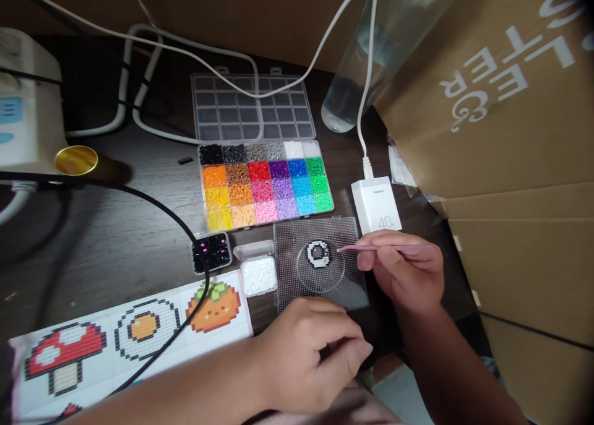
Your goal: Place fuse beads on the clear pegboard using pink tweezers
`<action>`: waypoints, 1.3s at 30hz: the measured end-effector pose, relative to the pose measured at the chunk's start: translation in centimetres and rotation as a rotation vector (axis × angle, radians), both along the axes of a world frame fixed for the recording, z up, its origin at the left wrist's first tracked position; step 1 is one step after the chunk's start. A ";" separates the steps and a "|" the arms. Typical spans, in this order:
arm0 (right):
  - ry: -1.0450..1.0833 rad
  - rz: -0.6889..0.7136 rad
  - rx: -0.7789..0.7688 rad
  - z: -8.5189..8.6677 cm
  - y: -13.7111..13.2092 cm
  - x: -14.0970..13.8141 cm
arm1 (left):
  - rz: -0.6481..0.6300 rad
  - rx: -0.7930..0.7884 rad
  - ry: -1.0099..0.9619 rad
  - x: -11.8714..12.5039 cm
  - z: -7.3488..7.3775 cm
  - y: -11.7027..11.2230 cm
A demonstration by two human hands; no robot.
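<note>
My right hand grips pink tweezers and points them left over the clear pegboard. Their tip hovers close to the right side of a small ring of black and white fuse beads. A faint clear circle surrounds these beads on the board. Curled loosely, my left hand rests at the front edge of the pegboard, thumb against the fingers, with nothing visible in it. Left of the board are a small box of white beads with its lid up and a box of black beads holding a few pink ones.
Behind lies an open bead case sorted by colour. A white charger with a cable, a water bottle and a cardboard box stand right. A pattern sheet lies left under a black cable.
</note>
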State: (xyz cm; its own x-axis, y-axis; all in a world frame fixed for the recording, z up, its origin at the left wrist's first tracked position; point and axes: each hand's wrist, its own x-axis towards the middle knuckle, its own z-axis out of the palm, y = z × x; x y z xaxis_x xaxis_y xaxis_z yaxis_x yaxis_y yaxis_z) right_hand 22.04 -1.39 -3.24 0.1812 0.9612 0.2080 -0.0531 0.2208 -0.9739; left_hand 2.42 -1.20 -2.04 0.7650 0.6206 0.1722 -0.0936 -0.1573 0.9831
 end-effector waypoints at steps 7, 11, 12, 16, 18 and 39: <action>0.382 0.298 -0.046 1.3 -0.2 0.3 | 0.183 -0.927 -0.096 0.0 0.0 -0.1; 0.400 0.377 -0.092 1.5 -0.4 0.1 | 0.102 -1.014 -0.120 0.2 -0.5 -0.1; 0.400 0.387 -0.095 1.5 -0.5 0.1 | 0.092 -1.018 -0.127 0.1 -0.5 0.0; 0.390 0.403 -0.101 1.5 -0.4 0.2 | 0.073 -1.042 -0.169 -0.1 -0.2 0.1; 0.377 0.408 -0.107 1.5 -0.4 0.2 | 0.072 -1.036 -0.169 -0.2 -0.2 0.1; -0.396 0.014 0.005 0.4 -0.2 -0.6 | 0.023 -0.842 0.159 0.2 0.7 0.8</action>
